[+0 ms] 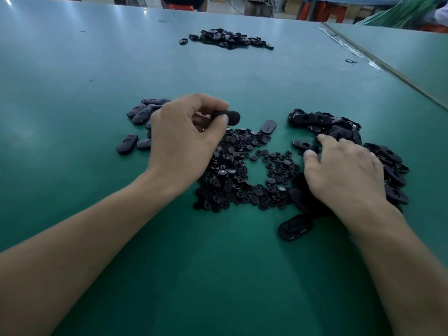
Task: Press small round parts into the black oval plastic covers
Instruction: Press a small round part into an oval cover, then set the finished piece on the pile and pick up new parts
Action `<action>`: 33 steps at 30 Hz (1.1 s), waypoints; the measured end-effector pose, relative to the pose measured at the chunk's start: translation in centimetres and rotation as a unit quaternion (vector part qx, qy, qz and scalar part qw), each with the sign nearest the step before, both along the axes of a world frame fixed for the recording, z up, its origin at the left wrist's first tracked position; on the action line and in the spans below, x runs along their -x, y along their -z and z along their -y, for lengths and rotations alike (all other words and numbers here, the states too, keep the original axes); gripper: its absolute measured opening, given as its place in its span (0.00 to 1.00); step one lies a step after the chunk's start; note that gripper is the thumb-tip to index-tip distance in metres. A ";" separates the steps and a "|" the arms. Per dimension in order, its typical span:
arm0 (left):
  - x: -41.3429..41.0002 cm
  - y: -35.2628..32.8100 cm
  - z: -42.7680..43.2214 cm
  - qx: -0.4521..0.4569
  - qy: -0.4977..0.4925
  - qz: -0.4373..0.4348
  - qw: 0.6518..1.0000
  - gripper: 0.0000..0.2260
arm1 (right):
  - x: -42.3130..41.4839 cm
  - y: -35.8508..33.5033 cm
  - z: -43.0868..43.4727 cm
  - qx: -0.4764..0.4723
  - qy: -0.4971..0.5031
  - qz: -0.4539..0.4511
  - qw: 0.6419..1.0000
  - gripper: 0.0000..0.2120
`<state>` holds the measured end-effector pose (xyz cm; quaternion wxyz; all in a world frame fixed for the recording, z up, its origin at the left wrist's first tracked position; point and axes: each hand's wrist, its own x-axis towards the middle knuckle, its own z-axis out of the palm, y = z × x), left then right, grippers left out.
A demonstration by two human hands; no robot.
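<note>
My left hand (186, 132) pinches a black oval cover (229, 117) between thumb and fingers, held above the pile of small round parts (242, 170) in the middle. My right hand (344, 170) lies with fingers spread on the heap of black oval covers (339, 132) at the right, its fingertips touching one cover (304, 144). A group of oval covers (140, 112) lies behind and left of my left hand. One single oval cover (268, 126) lies at the far edge of the round parts.
A green table (218, 275) carries everything. Another heap of black parts (230, 38) lies far back at the centre. One oval cover (294, 226) lies alone near my right wrist. A seam (388, 66) runs along the table's right side.
</note>
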<state>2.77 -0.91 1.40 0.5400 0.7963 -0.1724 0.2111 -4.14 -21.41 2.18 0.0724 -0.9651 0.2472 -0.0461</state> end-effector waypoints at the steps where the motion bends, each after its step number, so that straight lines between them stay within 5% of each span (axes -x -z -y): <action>1: -0.3 -0.1 -0.2 0.003 -0.007 -0.004 1.000 0.08 | 0.1 -0.1 -0.1 0.005 -0.003 0.009 1.000 0.24; 11: -1.7 -0.3 -1.8 -0.064 -0.120 -0.035 0.990 0.05 | 0.0 -0.2 0.0 0.026 -0.002 0.121 0.992 0.14; 14: -2.0 -0.1 -2.1 -0.077 -0.134 -0.042 0.987 0.04 | 0.1 -0.2 -0.1 0.023 -0.007 0.101 0.995 0.20; 18: -2.4 0.3 -2.4 -0.099 -0.153 -0.055 0.982 0.03 | 0.1 0.0 0.0 0.036 -0.025 0.077 0.996 0.16; 26: -2.8 0.6 -2.7 -0.128 -0.171 -0.046 0.976 0.08 | 0.0 0.3 0.0 0.049 -0.041 0.105 0.992 0.13; 33: -1.7 0.4 -1.6 -0.118 -0.105 0.020 0.987 0.01 | -0.4 0.3 0.3 0.010 -0.032 0.189 0.981 0.11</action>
